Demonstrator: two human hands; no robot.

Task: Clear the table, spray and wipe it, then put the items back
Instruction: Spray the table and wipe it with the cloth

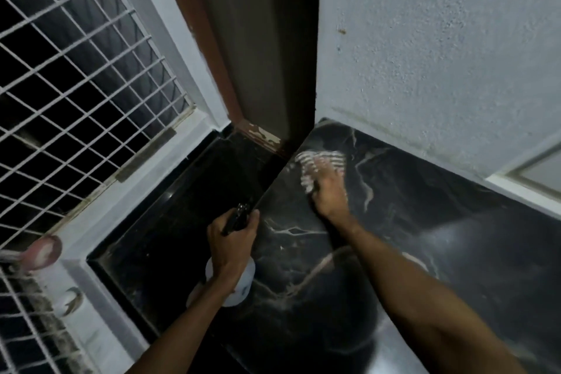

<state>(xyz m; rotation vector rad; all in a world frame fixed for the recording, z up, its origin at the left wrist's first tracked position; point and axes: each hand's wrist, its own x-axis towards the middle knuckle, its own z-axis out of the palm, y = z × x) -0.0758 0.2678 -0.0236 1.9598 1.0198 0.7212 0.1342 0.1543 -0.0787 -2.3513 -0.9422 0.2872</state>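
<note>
The black marble table top (394,222) with pale veins fills the lower right, against a textured wall. My right hand (328,191) presses a white striped cloth (315,161) onto the marble near its far left corner; the cloth looks blurred. My left hand (232,240) grips a spray bottle (239,285) by its black trigger head, the white body hanging below my wrist, just left of the table's edge.
A brown door frame (230,55) rises behind the table corner. A white window grille (76,85) stands at the left above a dark marble sill (182,206). A pink round object (44,252) sits at the grille's lower edge.
</note>
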